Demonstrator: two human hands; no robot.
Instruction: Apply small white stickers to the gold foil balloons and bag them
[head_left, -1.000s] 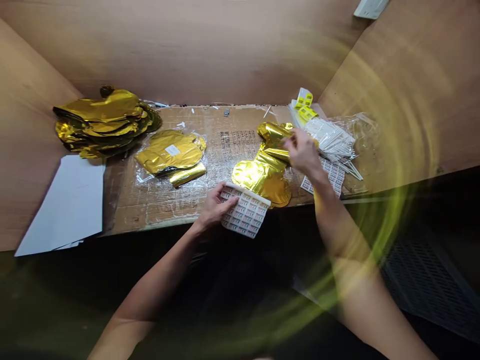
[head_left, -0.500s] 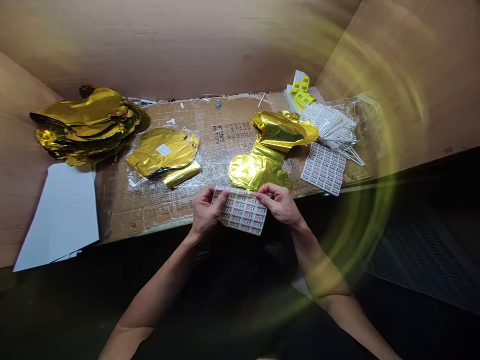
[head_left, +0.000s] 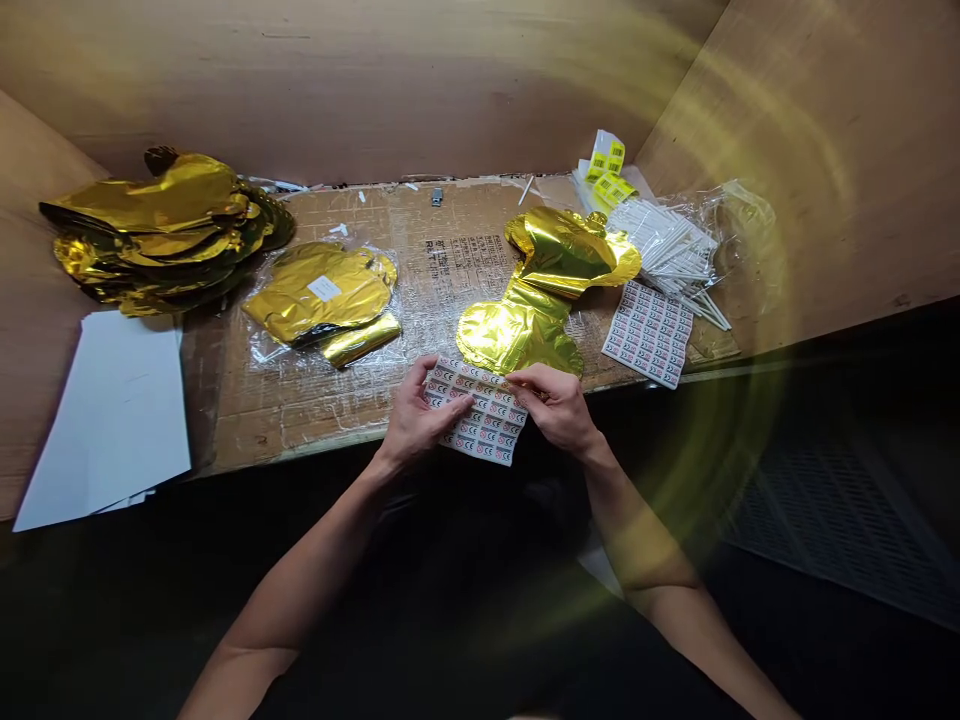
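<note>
Our left hand point(head_left: 416, 415) and right hand point(head_left: 551, 403) pinch a white printed sticker sheet point(head_left: 476, 412) in their fingers point(head_left: 457, 400), near a gold foil balloon point(head_left: 517, 335).

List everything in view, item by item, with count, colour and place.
held sticker sheet: 1, white with red print, between the hands at the front edge of the bench
loose sticker sheet: 1, white with red print, front right of the bench
loose foil balloon: 1, gold, bench centre
bagged foil balloon: 1, gold, in clear plastic, left of centre
balloon pile: 1 pile, gold, back left
stick bundle: 1, white, in clear plastic, back right
barcode labels: 1 small batch, yellow, back right
paper sheets: a few, white, far left
bench: 1, brown cardboard top
left hand: 1, on the held sticker sheet
right hand: 1, pinching the held sticker sheet's edge
</note>
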